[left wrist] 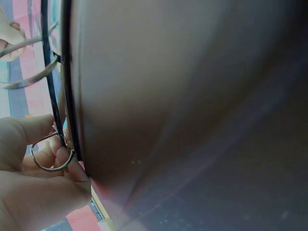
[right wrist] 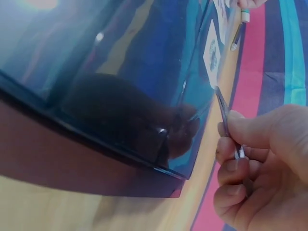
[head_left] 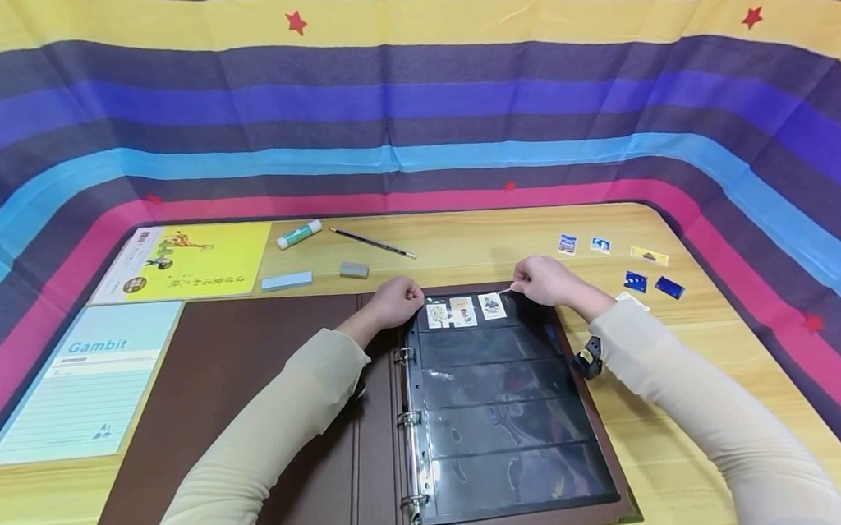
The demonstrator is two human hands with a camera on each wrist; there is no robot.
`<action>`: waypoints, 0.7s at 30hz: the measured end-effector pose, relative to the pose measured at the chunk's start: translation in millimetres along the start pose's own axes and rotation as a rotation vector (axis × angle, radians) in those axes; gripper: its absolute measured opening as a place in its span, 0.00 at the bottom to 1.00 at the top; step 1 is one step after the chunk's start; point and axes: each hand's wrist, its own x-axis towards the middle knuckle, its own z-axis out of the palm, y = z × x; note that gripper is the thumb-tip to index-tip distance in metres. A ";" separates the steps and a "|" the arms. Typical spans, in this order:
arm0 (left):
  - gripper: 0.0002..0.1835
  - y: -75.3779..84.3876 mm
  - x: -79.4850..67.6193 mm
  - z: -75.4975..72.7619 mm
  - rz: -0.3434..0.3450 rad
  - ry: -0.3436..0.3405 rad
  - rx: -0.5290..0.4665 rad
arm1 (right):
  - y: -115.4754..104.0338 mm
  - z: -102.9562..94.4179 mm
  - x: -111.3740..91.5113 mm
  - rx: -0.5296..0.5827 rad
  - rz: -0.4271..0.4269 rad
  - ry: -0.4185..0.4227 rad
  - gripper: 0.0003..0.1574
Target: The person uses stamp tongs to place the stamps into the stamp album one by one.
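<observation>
A brown ring binder (head_left: 289,388) lies spread on the table, with a black stamp page (head_left: 504,429) of several clear pockets on its right side. Three stamps sit along the top pocket, the rightmost being a white stamp (head_left: 491,306). My left hand (head_left: 397,302) pinches the page's top left corner, beside a metal ring (left wrist: 53,169). In my right hand (head_left: 546,280), thumb and fingers grip metal tweezers (right wrist: 223,107). Their tips meet the upper edge of the rightmost stamp; whether they are clamped on it I cannot tell.
Several loose stamps (head_left: 635,281) lie right of the binder. Behind it are a glue stick (head_left: 300,234), a pencil (head_left: 374,243), a grey eraser (head_left: 354,269) and a light blue block (head_left: 287,281). A yellow book (head_left: 213,262) and a Gambit notebook (head_left: 82,396) lie left.
</observation>
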 end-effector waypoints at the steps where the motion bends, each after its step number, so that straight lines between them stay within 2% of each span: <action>1: 0.16 0.0 0.1 0.1 -0.002 0.002 0.001 | 0.0 -0.8 0.1 -0.001 0.001 -0.017 0.08; 8: 0.17 -0.8 1.5 0.9 0.014 0.007 0.008 | 4.2 -6.7 3.0 -0.010 -0.023 -0.111 0.12; 13: 0.17 -0.9 2.0 1.5 0.004 0.000 -0.011 | 4.8 -11.3 3.7 -0.002 -0.014 -0.159 0.11; 16: 0.17 -0.2 1.4 1.4 -0.005 0.000 -0.011 | 5.2 -13.0 4.3 0.001 0.002 -0.158 0.08; 21: 0.16 0.0 0.5 1.1 -0.016 0.010 0.009 | 5.2 -11.6 5.8 -0.002 0.000 -0.101 0.06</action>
